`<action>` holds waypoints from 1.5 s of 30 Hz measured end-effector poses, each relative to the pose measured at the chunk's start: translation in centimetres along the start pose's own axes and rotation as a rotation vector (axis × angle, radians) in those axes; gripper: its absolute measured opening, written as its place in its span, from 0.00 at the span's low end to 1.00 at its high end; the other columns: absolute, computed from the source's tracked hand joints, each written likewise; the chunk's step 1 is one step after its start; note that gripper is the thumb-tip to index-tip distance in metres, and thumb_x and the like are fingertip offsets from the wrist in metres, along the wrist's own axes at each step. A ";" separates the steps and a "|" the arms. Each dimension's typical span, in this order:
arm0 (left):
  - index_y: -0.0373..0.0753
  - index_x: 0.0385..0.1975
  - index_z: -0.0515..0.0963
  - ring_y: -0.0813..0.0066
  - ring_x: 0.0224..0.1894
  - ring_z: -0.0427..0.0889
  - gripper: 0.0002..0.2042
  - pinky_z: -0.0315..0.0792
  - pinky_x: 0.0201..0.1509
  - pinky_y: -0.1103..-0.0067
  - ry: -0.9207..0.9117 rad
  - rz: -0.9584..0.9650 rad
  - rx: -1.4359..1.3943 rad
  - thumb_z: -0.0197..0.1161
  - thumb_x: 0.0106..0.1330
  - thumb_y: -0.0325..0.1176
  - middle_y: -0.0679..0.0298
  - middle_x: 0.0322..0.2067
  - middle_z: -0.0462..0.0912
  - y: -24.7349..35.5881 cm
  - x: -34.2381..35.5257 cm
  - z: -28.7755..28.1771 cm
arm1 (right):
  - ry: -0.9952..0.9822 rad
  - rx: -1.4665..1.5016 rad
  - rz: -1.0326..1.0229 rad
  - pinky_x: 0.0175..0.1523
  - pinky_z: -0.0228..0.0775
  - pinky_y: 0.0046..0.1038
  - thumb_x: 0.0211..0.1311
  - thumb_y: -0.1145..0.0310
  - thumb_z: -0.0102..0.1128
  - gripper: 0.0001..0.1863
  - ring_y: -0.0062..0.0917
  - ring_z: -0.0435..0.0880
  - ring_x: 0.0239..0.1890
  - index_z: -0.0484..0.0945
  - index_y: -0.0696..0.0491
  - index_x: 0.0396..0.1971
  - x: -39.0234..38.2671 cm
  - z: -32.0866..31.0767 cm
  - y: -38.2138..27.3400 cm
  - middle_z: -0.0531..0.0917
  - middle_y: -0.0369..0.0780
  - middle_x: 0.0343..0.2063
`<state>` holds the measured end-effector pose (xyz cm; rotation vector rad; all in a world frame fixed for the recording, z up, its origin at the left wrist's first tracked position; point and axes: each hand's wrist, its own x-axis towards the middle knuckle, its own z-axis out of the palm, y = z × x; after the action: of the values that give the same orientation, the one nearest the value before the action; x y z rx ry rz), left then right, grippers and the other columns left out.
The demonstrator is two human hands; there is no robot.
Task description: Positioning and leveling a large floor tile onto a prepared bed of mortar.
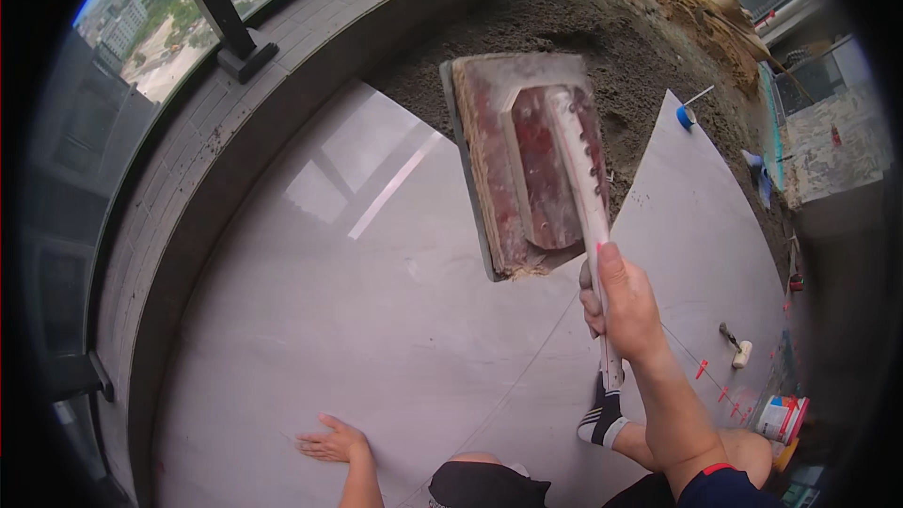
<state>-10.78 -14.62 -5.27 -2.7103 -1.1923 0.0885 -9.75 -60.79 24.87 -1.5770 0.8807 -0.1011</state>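
Note:
My right hand point(621, 306) grips the long pale handle of a wide wooden scraper point(527, 160), whose reddish blade hangs tilted above the edge where a glossy grey floor tile point(357, 320) meets a bed of dark mortar point(564, 28). My left hand point(331, 439) rests flat and spread on the same tile near the lower edge, holding nothing. My knee in dark shorts and a foot in a black-and-white sock point(602, 414) show beside the handle.
A second large tile point(696, 226) lies to the right. A rubber mallet point(736, 346), red tile spacers point(701, 369), a small can point(781, 417) and a blue-capped tool point(687, 115) lie around it. A low brick kerb point(282, 47) and glass railing curve along the left.

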 end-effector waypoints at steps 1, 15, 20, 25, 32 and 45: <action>0.32 0.75 0.45 0.46 0.77 0.44 0.45 0.43 0.78 0.59 0.005 0.005 0.044 0.36 0.72 0.67 0.38 0.74 0.46 0.0 0.0 0.1 | 0.001 -0.023 0.090 0.19 0.59 0.23 0.75 0.37 0.36 0.33 0.15 0.66 0.15 0.69 0.55 0.28 -0.3 -0.4 0.0 0.67 0.31 0.14; 0.31 0.73 0.51 0.42 0.75 0.50 0.46 0.48 0.76 0.57 0.058 0.034 -0.019 0.36 0.71 0.69 0.35 0.71 0.53 0.1 0.5 0.4 | -0.203 -0.138 0.301 0.24 0.63 0.27 0.75 0.38 0.36 0.33 0.19 0.69 0.17 0.72 0.56 0.29 -1.0 4.1 6.0 0.72 0.36 0.17; 0.31 0.72 0.53 0.40 0.74 0.51 0.47 0.50 0.75 0.56 0.070 0.022 0.046 0.36 0.70 0.71 0.36 0.71 0.54 -0.2 0.9 1.4 | 0.155 -0.140 -0.168 0.28 0.68 0.35 0.75 0.38 0.35 0.36 0.35 0.78 0.19 0.74 0.60 0.36 -6.3 1.4 6.9 0.74 0.42 0.17; 0.31 0.72 0.55 0.40 0.74 0.53 0.47 0.51 0.75 0.57 0.167 -0.011 0.021 0.36 0.70 0.71 0.38 0.71 0.56 0.1 0.9 1.9 | 0.178 -0.382 0.323 0.40 0.72 0.46 0.74 0.36 0.36 0.38 0.48 0.82 0.30 0.76 0.62 0.42 -4.4 7.4 16.5 0.81 0.51 0.23; 0.30 0.73 0.54 0.43 0.75 0.52 0.46 0.49 0.76 0.58 0.062 -0.021 0.031 0.36 0.70 0.70 0.38 0.71 0.55 0.4 0.8 1.2 | -0.105 -0.280 0.088 0.38 0.72 0.43 0.74 0.37 0.38 0.37 0.45 0.81 0.26 0.76 0.62 0.31 -1.9 2.3 5.2 0.80 0.51 0.22; 0.29 0.74 0.46 0.44 0.77 0.43 0.47 0.42 0.78 0.57 0.025 0.014 -0.090 0.39 0.71 0.67 0.36 0.73 0.46 0.6 0.0 -0.7 | -0.265 -0.287 0.384 0.18 0.61 0.27 0.73 0.36 0.43 0.33 0.18 0.67 0.13 0.72 0.55 0.26 -1.3 8.2 11.2 0.70 0.33 0.13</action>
<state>-10.26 -15.17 -4.68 -2.7887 -1.1981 0.0030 -11.64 -52.74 13.63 -1.6067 1.0006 0.5171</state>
